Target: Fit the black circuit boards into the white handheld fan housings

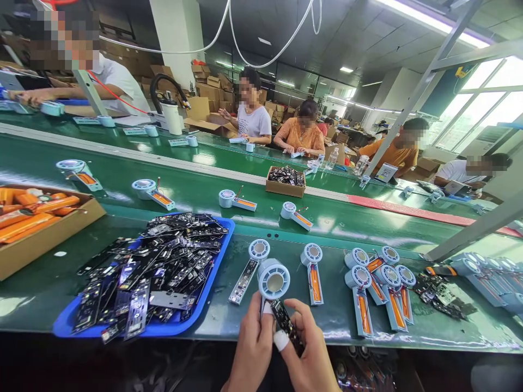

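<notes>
The person's left hand (251, 348) grips a pale blue fan housing (273, 280) upright at the bench (49, 288) edge, just right of the blue tray (223, 245) of boards. The right hand (312, 348) fingers (281, 338) pinch a black circuit board (286, 325) against its handle, apparently to seat it.

Both hands meet at the near edge of the green table (49, 288). The left hand (250, 348) holds a pale blue round-headed plastic fan casing (273, 280); the right hand (312, 354) has its grip on a narrow black circuit board (286, 325) against it. A blue plastic tray (223, 239) heaped with black boards lies to the left.
</notes>
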Motion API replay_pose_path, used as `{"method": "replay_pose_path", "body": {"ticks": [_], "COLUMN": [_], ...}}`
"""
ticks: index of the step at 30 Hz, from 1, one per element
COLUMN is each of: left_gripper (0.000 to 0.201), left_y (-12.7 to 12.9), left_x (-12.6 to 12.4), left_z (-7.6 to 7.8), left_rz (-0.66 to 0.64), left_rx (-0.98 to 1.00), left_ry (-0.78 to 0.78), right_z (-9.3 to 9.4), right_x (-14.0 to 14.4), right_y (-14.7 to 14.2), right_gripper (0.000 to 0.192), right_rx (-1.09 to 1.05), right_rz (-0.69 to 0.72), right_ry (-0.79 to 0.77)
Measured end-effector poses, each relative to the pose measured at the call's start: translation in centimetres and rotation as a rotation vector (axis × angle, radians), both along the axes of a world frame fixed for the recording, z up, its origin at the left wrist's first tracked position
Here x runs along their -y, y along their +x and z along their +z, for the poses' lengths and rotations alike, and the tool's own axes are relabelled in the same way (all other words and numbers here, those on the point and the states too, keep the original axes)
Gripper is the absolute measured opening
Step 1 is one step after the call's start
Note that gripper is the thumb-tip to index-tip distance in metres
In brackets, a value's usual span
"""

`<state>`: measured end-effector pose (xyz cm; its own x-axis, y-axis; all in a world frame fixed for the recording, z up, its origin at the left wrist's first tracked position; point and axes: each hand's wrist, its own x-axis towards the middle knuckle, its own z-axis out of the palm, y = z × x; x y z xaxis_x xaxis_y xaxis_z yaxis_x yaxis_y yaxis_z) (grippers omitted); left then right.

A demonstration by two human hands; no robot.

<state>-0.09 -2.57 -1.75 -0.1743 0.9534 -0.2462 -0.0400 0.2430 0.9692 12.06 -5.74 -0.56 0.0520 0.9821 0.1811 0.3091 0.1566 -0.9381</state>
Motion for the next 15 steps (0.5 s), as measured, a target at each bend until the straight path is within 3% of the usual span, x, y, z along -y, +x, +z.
{"method": "replay_pose_path", "body": {"ticks": [5,10,15], "left_gripper": [0.07,0.068,0.052], "left_y": [0.1,0.0,0.2], "left_x": [-0.1,-0.2,-0.2], "left_z": [1.1,-0.2,-0.9], "left_rz": [-0.052,-0.085,-0.058], "left_rx": [0.141,0.499,0.529], "left_ry": [-0.054,-0.133,-0.085], "right_z": [-2.0,-2.0,-2.1], "right_x": [0.1,0.1,0.3], "right_y": [0.6,1.4,1.3], "right_gripper": [0.039,0.05,0.048], "right_rx": [0.091,0.322,0.351], "right_rz": [-0.064,-0.06,-0.093], "right_ry": [0.154,0.307,0.392]}}
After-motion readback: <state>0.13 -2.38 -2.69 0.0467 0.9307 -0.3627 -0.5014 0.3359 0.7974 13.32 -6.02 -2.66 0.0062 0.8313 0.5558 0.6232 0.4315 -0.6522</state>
